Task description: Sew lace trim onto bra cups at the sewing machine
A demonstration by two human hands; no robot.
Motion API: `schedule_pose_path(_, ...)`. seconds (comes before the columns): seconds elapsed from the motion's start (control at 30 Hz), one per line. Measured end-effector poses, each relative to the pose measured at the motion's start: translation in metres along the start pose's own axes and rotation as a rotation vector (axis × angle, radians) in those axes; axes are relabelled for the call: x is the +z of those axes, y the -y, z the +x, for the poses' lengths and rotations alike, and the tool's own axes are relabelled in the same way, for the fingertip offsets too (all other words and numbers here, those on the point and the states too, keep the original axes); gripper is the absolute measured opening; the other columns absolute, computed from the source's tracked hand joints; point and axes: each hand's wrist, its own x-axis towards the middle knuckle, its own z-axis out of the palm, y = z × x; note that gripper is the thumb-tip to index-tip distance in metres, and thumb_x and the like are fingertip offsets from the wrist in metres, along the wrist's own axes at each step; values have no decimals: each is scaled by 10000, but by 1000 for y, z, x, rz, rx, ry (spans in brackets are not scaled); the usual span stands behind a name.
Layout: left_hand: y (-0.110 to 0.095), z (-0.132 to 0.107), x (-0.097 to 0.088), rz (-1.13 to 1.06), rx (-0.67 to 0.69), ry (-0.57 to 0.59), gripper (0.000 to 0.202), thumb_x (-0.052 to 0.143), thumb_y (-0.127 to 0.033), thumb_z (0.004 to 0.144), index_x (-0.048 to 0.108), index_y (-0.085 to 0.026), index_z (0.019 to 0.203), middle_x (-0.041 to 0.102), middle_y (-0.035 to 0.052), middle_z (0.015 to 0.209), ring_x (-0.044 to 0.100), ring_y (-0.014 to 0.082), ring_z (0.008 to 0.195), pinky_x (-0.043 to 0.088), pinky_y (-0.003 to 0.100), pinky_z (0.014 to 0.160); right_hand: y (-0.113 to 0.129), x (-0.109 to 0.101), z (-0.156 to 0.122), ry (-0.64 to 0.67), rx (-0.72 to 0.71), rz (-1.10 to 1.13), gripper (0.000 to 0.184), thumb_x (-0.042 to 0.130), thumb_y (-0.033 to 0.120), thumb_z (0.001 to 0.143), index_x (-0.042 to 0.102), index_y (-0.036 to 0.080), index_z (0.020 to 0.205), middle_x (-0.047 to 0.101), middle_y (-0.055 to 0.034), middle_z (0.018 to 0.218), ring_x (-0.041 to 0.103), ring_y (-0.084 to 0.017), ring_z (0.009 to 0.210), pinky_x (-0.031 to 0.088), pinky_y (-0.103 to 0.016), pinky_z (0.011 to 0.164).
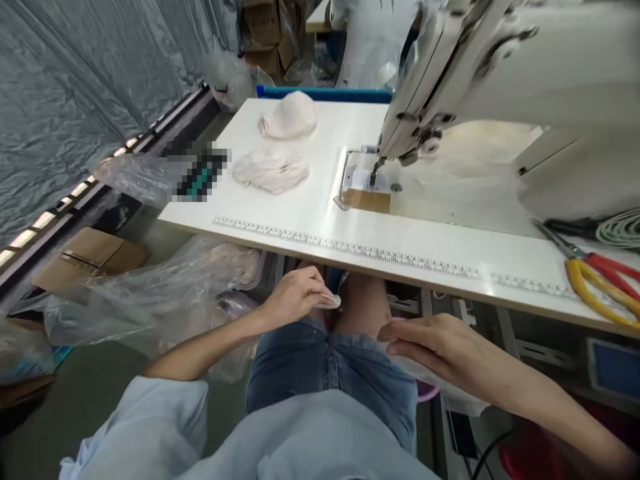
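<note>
My left hand [296,295] is in front of the table edge, above my lap. Its thumb and fingers pinch a small white piece of cloth [330,302]. To the right, my right hand [436,341] hovers over my thigh, fingers bent and pressed together. Thin whitish material [467,399] shows beneath it; whether the fingers grip it is hidden. Two crumpled pale pink fabric pieces, one farther back [293,117] and one nearer [271,169], lie on the white sewing table [305,223]. They are left of the sewing machine [415,93], whose needle area holds no visible cloth.
Scissors with red and yellow handles [595,273] lie at the table's right end beside a coil of green cord [620,229]. A printed ruler runs along the front edge. Clear plastic bags [165,293] and a cardboard box [93,257] are at the left.
</note>
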Motion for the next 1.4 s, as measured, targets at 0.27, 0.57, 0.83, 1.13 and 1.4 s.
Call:
schedule_pose_path(0.27, -5, -17, 5, 149, 176, 24, 222, 529, -240, 892, 750, -247, 917, 536, 38, 822, 525, 139, 817, 417, 283, 753, 2, 47, 52, 305, 27, 455, 309, 543, 471, 867, 578, 186, 979, 347, 68, 582, 325, -92, 521, 248, -221, 489)
schedule_pose_path(0.57, 18, -23, 7, -261, -213, -88, 217, 595, -304, 841, 721, -149, 925, 680, 43, 808, 588, 129, 711, 423, 222, 652, -13, 54, 58, 159, 182, 372, 347, 474, 502, 894, 486, 197, 729, 382, 57, 540, 311, -88, 475, 221, -225, 453)
schedule_pose_path(0.83, 32, -8, 13, -423, -353, -8, 307, 533, -416, 838, 625, -130, 779, 577, -6, 685, 445, 84, 570, 318, 191, 522, 4, 31, 35, 325, 90, 234, 219, 439, 414, 929, 530, 241, 1029, 598, 16, 611, 528, -152, 509, 375, -255, 500)
schedule_pose_path(1.13, 21, -4, 34, -905, -401, 160, 538, 523, -642, 769, 553, -111, 684, 430, -39, 577, 334, 51, 513, 250, 188, 475, 11, 46, 64, 205, -65, 125, 101, 394, 326, 935, 432, 234, 921, 494, 39, 621, 389, -121, 491, 245, -251, 478)
schedule_pose_path(1.4, 24, -8, 36, -842, -426, 225, 348, 711, -412, 705, 651, -85, 809, 520, -28, 620, 439, 65, 566, 328, 181, 527, -17, 54, 61, 160, 44, 245, 189, 493, 396, 910, 436, 221, 954, 490, 36, 690, 415, -113, 567, 305, -230, 516)
